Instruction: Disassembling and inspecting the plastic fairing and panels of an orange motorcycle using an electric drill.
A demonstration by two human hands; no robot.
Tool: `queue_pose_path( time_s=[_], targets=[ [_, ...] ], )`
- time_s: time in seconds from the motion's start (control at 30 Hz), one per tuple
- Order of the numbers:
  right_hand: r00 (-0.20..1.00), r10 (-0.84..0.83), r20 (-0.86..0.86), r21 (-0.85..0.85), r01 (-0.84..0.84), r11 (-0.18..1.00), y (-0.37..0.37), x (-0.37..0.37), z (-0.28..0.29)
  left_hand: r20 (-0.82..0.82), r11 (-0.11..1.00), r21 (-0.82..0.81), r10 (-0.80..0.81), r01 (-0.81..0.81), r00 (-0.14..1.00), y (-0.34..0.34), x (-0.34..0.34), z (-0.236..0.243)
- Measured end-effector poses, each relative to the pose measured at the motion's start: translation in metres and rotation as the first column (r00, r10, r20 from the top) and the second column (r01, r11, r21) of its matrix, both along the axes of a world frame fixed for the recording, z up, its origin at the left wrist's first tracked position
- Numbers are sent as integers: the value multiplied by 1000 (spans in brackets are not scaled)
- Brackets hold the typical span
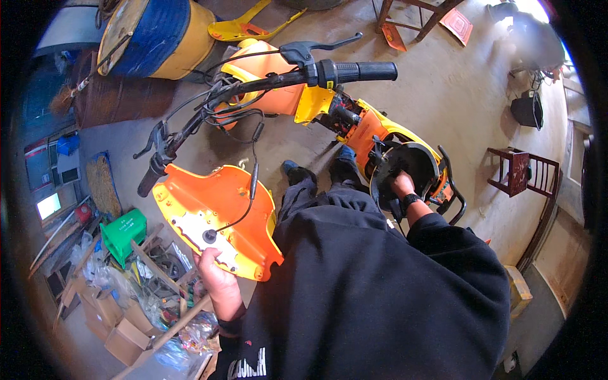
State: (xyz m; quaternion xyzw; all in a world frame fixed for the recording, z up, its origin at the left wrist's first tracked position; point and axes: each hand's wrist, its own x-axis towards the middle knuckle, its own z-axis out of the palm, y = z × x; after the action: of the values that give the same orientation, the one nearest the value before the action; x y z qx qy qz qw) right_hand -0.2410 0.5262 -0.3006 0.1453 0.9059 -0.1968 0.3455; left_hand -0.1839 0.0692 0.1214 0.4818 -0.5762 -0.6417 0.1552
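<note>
My left hand (221, 282) grips the lower edge of an orange-and-yellow scooter fairing panel (244, 190), thumb on its inner face. The panel is off its mount and tilted; a black cable (254, 180) links a round socket on it to the handlebar (253, 85). To my right, my right hand (403, 185) reaches into a round black storage tub (423, 161) at the scooter's rear. Its fingers look curled; whatever they grasp is hidden. The partly stripped orange scooter body (364, 136) shows wiring near its middle.
A blue-and-yellow drum (155, 38) and a yellow panel (240, 28) lie beyond the handlebar. On the left are a green bin (123, 234), cardboard boxes (126, 339) and plastic scraps. A wooden chair (510, 171) and a black bucket (527, 109) stand at right.
</note>
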Motion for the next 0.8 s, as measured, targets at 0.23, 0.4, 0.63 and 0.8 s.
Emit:
queue_pose_path(
  time_s=[0.23,0.4,0.63,0.8],
  targets=[
    [985,131,-114,-53,-138,989,27,30,-43,86,1000,-25,17,-15,996,-26,29,-19],
    [999,3,38,30,-4,1000,10,9,-7,-6,999,-36,0,0,1000,-10,7,-14],
    [990,-116,-77,151,127,980,-19,-2,18,-32,999,-1,-51,51,998,-3,0,-4],
    [984,-81,-156,47,89,995,-9,4,-15,26,999,-13,-40,40,999,-15,12,-8]
  ],
)
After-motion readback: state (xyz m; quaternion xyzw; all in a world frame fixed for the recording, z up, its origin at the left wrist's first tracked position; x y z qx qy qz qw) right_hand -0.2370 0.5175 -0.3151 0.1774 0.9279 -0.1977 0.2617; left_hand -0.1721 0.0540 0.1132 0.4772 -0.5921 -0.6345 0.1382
